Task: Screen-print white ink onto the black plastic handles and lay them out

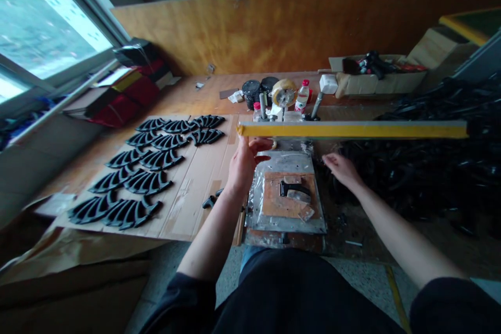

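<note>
Lying at centre: a small black part [296, 188] on a brown board [270, 201], which sits on a metal plate [254, 223] at the near side of the counter [188, 95].
Left hand: raised beyond the plate's left side, fingers spread apart; the left hand [241, 164] is right by the left end of a yellow bar [352, 129], and whether they touch is unclear.
Right hand: off the plate's right side, fingers drawn together; cannot tell whether the right hand [341, 168] pinches anything small.
Yellow bar: stretches across the view, above both hands.
Right side: a big, dark pile [422, 177] of black parts.
Left side: fan-shaped black pieces [146, 181] in rows on a cardboard sheet [195, 182].
Behind the plate: black tubs [251, 93], a tape roll [284, 93] and a red-capped bottle [302, 95].
Far right: an open box [383, 83] of odds and ends.
Far left: a window [55, 15].
</note>
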